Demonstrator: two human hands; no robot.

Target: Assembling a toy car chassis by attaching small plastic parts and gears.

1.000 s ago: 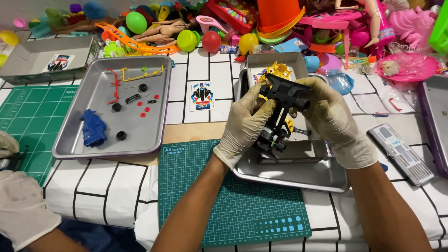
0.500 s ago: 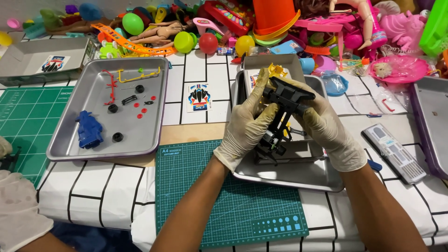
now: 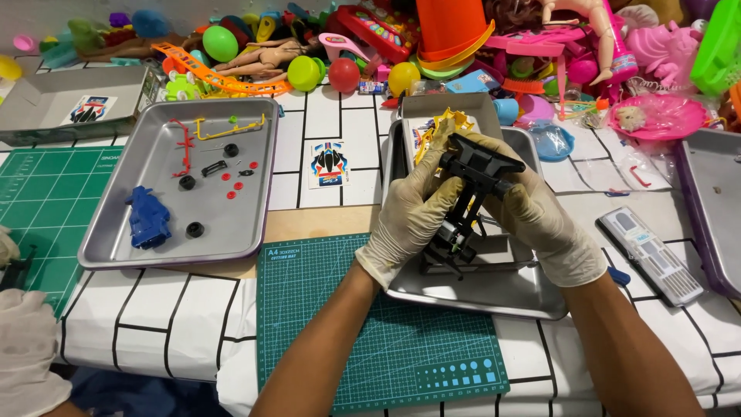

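Both of your gloved hands close on the black plastic toy car frame [image 3: 469, 202], so your grip is a double one: your left hand [image 3: 409, 218] wraps the frame's side from the left, and your right hand [image 3: 540, 224] holds it from the right with the fingers bent around its upper end. You keep the frame tilted, its wide flat end up and away from you, probably so that the underside faces your eyes.

Under your grip lies the silver metal tray [image 3: 494, 289], so a small part that falls would land inside it and not on the desk. Just behind your grip, touching your left fingers, stands the yellow plastic part sprue [image 3: 441, 127], over a grey open cardboard box [image 3: 441, 108].

Well to the left of your grip a second silver metal tray [image 3: 104, 232] keeps the sorted pieces together: a blue plastic car body [image 3: 148, 218], black wheels and small red parts. Below your grip, the green cutting mat [image 3: 386, 340] covers the desk. To the right lies a grey flat remote-like device [image 3: 651, 255]. Another person's gloved hand [image 3: 27, 359] shows far left, apart from yours.
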